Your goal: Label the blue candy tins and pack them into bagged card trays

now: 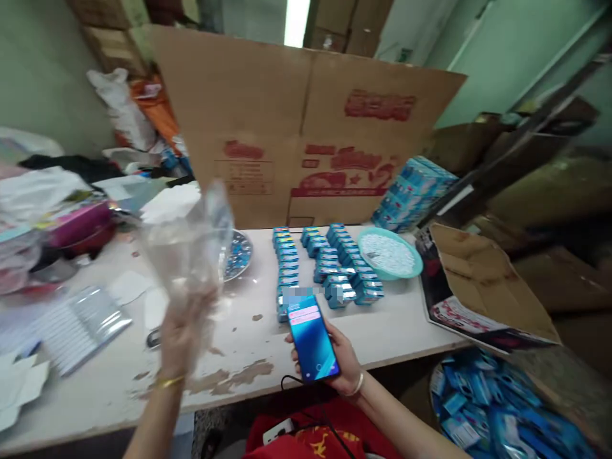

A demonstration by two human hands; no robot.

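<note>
White worktable (382, 331): I logged left hand (187, 328) fingers wrapped round clear plastic bag (179, 255); right hand (345, 357), half-curled, cradling smartphone (313, 338), which a snagged black cable (287, 377) could dislodge.

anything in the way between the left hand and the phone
Not much: only the fingertips of the right hand, curled round the left edge of the phone, and a black cable looping by its lower corner. The blurred clear plastic in the left hand extends upward, not toward the phone.
</note>
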